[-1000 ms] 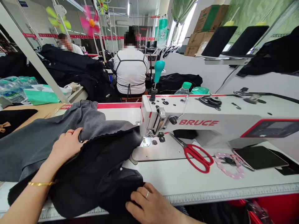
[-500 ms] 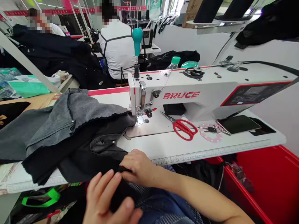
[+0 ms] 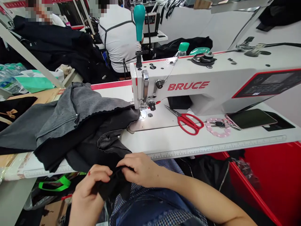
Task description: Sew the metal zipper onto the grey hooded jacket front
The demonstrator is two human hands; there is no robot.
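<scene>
Both hands are at the front edge of the sewing table, on the dark fabric piece (image 3: 115,183) that hangs over it. My left hand (image 3: 90,188) is closed on the cloth, thumb hidden partly by a fold. Close beside it, my right hand (image 3: 138,169) pinches the same cloth between thumb and fingers. A grey and black garment (image 3: 87,125) spreads over the table's left side, and its right end lies by the needle of the white sewing machine (image 3: 188,78). Whether the held cloth is part of that garment I cannot tell.
Red-handled scissors (image 3: 190,123) lie on the machine bed, points toward the needle. Right of them are a pink beaded ring (image 3: 217,127) and a phone (image 3: 251,118). A red bin (image 3: 272,175) stands below at right. Ahead sits a person in a white shirt (image 3: 119,34).
My left hand has gone from spread fingers to gripping the dark fabric. The right hand keeps its pinch. The view has tilted down slightly.
</scene>
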